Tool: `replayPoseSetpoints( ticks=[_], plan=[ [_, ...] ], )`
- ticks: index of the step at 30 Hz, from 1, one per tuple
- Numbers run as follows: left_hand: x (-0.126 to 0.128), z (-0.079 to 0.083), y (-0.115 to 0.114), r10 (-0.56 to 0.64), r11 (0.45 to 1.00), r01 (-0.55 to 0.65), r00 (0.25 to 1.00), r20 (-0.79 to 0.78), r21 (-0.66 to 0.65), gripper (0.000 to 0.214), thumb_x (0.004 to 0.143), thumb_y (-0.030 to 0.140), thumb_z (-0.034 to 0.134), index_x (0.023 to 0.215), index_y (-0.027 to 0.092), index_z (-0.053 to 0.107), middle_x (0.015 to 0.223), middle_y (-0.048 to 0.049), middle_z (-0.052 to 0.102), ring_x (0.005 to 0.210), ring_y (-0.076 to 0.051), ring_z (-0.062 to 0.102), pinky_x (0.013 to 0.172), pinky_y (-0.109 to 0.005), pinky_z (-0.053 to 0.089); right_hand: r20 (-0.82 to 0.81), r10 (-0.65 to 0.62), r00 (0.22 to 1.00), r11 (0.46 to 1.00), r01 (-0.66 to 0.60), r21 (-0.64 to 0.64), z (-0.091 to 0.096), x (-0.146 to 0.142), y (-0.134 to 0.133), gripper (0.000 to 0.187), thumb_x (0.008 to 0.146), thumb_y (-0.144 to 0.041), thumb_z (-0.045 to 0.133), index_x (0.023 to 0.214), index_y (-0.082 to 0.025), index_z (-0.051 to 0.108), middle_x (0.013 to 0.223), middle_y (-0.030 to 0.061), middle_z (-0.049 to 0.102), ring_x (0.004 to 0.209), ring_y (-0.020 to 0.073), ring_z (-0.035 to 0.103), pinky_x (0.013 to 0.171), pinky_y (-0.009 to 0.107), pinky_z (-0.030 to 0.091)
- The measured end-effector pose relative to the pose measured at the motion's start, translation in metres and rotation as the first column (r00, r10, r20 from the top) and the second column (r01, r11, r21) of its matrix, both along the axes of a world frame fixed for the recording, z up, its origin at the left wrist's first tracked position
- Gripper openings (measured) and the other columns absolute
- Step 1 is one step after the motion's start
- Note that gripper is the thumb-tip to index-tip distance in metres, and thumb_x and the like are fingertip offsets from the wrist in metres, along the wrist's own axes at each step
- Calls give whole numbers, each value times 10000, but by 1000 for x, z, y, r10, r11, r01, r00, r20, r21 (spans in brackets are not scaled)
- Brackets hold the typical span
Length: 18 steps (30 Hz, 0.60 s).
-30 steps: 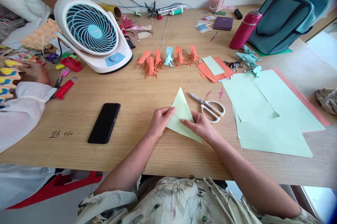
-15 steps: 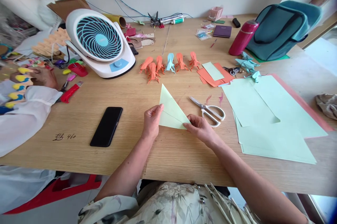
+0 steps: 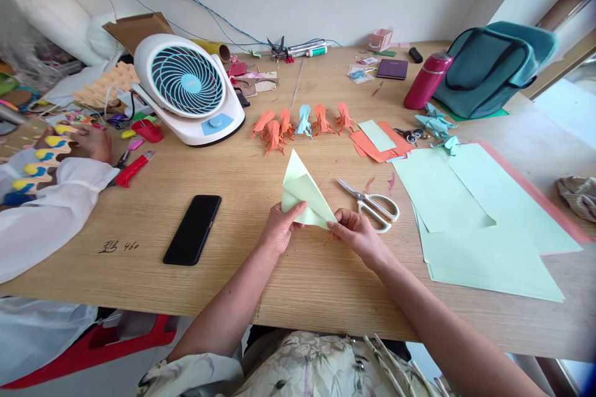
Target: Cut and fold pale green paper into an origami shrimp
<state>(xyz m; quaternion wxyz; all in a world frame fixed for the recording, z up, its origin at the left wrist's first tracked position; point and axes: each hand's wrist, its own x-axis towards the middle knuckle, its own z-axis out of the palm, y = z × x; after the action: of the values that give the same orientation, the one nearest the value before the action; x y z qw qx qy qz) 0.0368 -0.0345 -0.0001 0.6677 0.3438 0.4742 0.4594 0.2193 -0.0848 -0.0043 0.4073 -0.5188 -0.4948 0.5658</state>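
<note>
A pale green folded paper point(image 3: 305, 192) is held up over the table, pointed at the top, with one flap lying across its front. My left hand point(image 3: 282, 226) grips its lower left part, the thumb pressed on the flap. At the lower right corner, my right hand point(image 3: 356, 232) pinches the paper between thumb and fingers. White-handled scissors point(image 3: 372, 203) lie just beyond my right hand, blades slightly apart. Behind the paper stand several orange folded-paper figures point(image 3: 274, 134) and a light blue one point(image 3: 304, 120).
Large pale green sheets point(image 3: 484, 260) spread over the right side. A black phone point(image 3: 192, 229) lies to the left, a white fan point(image 3: 189, 89) behind it. A pink bottle point(image 3: 428, 80) and teal bag point(image 3: 493, 71) stand back right. Another person's hand point(image 3: 95, 141) is at far left.
A flap of the green paper has been folded over its front. My left hand has moved down and right, its thumb now on the flap. My right hand still pinches the right corner.
</note>
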Motion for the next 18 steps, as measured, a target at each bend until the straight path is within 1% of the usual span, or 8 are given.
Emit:
replayPoseSetpoints(
  ticks=[5,8,10,12,15,18],
  plan=[
    [-6,2,2,21,1000,-21,1000,-19,11,367,569,383,900,730,142,675,664,5,673,589,-109,591,513,-213,439,17,17,1000,1000,-17,16,0,-1,0,381,788,-553,651,704,-198,542,632,-13,538,566,112,408,524,257,287],
    [-14,6,6,-8,999,9,1000,-29,31,364,562,368,908,755,135,706,716,-17,716,654,-139,638,621,-252,508,40,51,998,998,-52,24,1,-1,0,388,805,-562,623,705,-199,526,614,-26,500,551,104,376,516,256,269],
    [-20,9,9,-39,998,41,998,-38,40,379,551,357,916,786,130,723,757,-32,736,689,-157,658,675,-272,525,63,86,994,996,-87,26,2,1,0,387,814,-559,609,708,-200,513,603,-40,462,541,97,348,509,253,257],
    [-25,10,12,-58,997,61,997,-54,52,398,552,366,915,814,135,725,773,-33,740,699,-161,662,682,-272,522,97,127,987,991,-130,27,4,3,-1,378,824,-548,595,712,-197,507,605,-49,435,542,93,330,506,249,252],
    [-30,10,15,-64,994,72,993,-100,78,404,594,412,884,838,146,702,771,-25,729,687,-151,652,656,-259,510,179,178,968,982,-186,30,6,8,-1,348,854,-509,569,719,-193,513,613,-50,435,548,94,333,504,248,257],
    [-33,6,17,-59,990,81,981,-184,117,400,646,463,830,828,152,660,760,-26,714,666,-146,640,628,-253,498,302,187,935,976,-211,50,7,14,-2,318,885,-446,546,694,-194,510,597,-51,427,536,96,339,496,251,255]
  ],
)
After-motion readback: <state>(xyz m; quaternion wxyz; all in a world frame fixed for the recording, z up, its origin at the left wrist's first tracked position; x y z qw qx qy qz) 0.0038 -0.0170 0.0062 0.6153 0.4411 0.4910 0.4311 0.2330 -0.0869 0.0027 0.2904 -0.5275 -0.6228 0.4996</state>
